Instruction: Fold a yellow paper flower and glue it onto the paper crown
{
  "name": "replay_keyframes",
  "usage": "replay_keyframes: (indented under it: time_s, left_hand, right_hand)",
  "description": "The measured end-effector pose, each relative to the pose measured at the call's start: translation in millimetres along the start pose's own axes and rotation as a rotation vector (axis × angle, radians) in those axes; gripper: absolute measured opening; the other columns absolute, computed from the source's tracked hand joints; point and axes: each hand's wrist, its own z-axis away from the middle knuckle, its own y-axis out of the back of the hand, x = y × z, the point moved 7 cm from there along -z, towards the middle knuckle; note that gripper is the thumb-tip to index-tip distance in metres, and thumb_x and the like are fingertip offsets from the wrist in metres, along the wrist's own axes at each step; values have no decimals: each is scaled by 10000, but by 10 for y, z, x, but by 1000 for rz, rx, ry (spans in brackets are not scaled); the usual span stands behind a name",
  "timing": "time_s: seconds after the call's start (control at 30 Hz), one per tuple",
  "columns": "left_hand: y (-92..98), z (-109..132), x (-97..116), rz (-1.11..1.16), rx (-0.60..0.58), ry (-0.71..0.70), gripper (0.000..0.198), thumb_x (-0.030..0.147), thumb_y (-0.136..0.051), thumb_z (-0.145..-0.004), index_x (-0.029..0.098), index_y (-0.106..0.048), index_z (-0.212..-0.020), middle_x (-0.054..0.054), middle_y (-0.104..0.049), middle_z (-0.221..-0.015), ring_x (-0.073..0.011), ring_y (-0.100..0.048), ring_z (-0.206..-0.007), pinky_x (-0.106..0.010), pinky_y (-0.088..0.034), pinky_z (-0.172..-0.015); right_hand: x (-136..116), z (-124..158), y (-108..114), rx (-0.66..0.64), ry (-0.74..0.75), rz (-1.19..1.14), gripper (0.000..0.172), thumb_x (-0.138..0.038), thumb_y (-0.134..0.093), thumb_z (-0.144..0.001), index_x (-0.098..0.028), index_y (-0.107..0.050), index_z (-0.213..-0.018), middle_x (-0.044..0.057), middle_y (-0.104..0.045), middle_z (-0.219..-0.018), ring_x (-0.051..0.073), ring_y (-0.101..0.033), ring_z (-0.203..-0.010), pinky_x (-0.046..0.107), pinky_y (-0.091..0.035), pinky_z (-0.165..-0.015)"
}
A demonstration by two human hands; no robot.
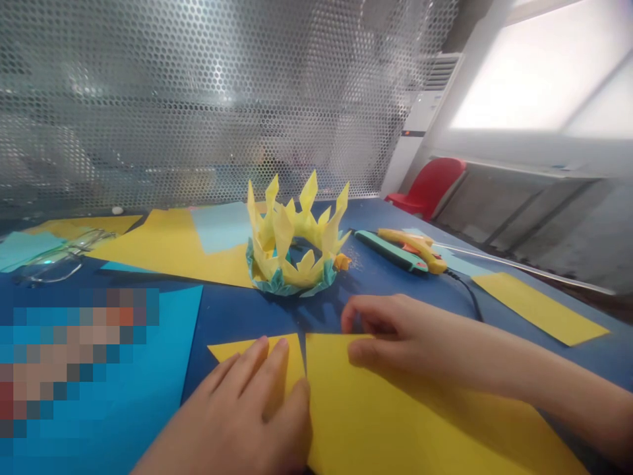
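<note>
My left hand (254, 402) lies with fingers stretched out on a small yellow paper piece (291, 356) that has a pointed corner. Its thumb rests along the left edge of a larger yellow sheet of paper (366, 415). A narrow gap separates the two pieces at the top. At the far edge of the larger sheet, my right hand (390, 330) has its thumb on the paper and its fingers curled over the edge. Beyond both hands stands a pale yellow paper crown (297, 257) with tall points and a teal folded base.
Right of the crown lie a green-and-yellow corded tool (405, 251) and a yellow paper strip (539, 307). Glasses (59, 260), a big yellow sheet (163, 244) and a blue sheet (148, 396) are on the left, partly pixelated. Behind are a perforated metal screen (198, 99) and a red chair (430, 185).
</note>
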Motion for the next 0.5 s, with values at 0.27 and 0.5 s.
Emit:
replay_keyframes:
  time_s: [0.27, 0.5]
  left_hand:
    - [-52, -58, -67, 250, -22, -10, 349, 203, -435, -999, 138, -619, -1288, -119, -716, -1308, -274, -681, -1190, -390, -571, -980]
    - [-74, -14, -67, 295, -131, -6, 431, 90, -580, -872, 160, -618, -1295, -160, -644, -1402, -305, -624, -1266, -410, -540, -1006]
  right_hand:
    - [17, -25, 85, 32, 26, 41, 216, -419, -573, -896, -230, -615, -992, -31, -552, -702, 146, -498, -638, 242, -329, -537]
    - [19, -35, 105, 23, 31, 15, 201, -412, -602, -882, -229, -631, -961, -28, -558, -706, 147, -508, -651, 237, -339, -540]
